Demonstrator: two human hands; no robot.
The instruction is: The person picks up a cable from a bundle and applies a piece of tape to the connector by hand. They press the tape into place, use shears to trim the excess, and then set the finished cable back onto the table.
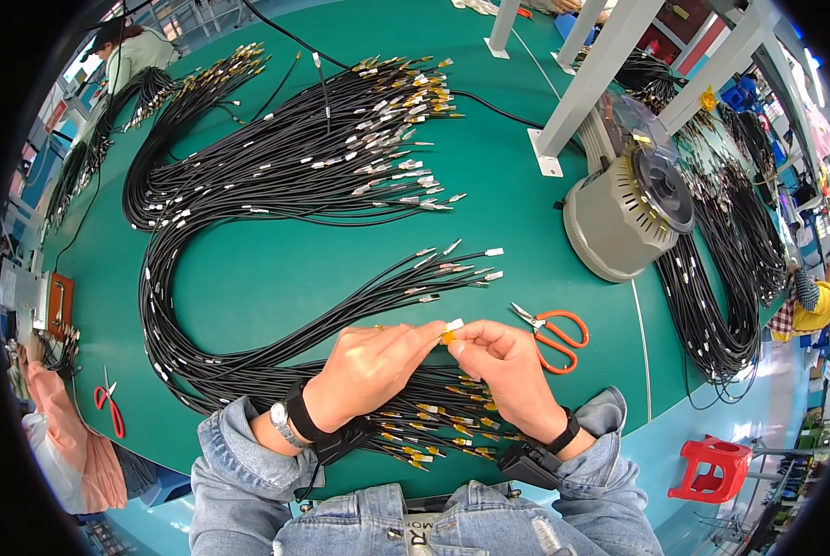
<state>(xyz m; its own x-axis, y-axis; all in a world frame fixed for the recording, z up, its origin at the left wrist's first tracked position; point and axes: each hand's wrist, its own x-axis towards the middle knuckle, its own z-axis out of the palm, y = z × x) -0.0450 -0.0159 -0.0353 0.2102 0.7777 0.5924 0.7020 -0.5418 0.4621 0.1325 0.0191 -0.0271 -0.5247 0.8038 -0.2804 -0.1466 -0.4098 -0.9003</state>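
Both hands meet at the middle over the near cables. My left hand (368, 366) is closed, with thumb and fingertips pinched at a cable end (449, 335) that carries yellow tape and a white tag. From the other side, my right hand (507, 371) pinches the same yellow-wrapped end. The rest of that cable is hidden behind my fingers. Under my wrists lie black cables with yellow-taped ends (433, 422). Beyond my hands a smaller group of black cables (359, 301) shows bare and white-tagged tips. Orange-handled scissors (556, 341) lie just right of my right hand, blades parted.
A large curved bundle of black cables (285, 157) covers the far left of the green table (517, 120). A round grey tape dispenser (619, 222) stands right, by white metal posts (600, 69). More cables (711, 306) hang beyond. Red scissors (111, 405) lie left, near another person (76, 445).
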